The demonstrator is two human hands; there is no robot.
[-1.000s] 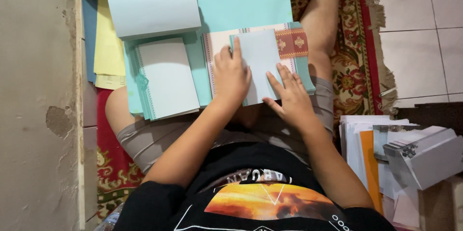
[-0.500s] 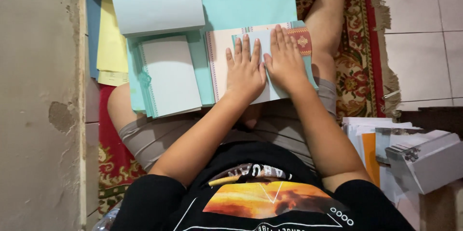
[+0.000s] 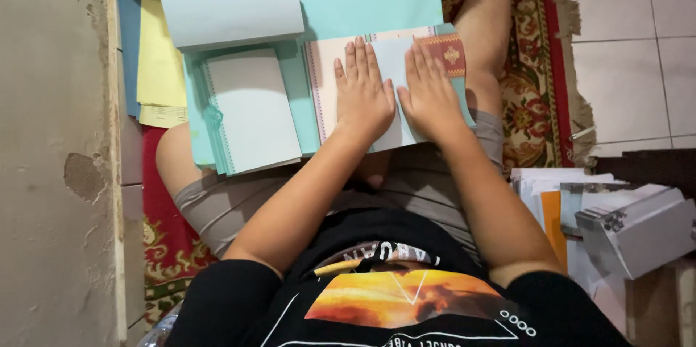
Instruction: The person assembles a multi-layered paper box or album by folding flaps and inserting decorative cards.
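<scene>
pressing flat, i see my left hand [image 3: 362, 97] and right hand [image 3: 429, 93] spread side by side, palms down on a smooth pale card [image 3: 388, 64] with a red woven-pattern corner. just left of that card lies a teal paper stack [image 3: 246, 111]; a patterned rug [image 3: 536, 79] lies beneath.

I see matt paper under my hands: a smooth pale card [image 3: 395, 64] with a red patterned edge. At 9 o'clock lies a smooth teal paper stack [image 3: 250, 111]. The rug [image 3: 533, 93] is woven cloth; at 3 o'clock, glossy floor tiles [image 3: 631, 71].
</scene>
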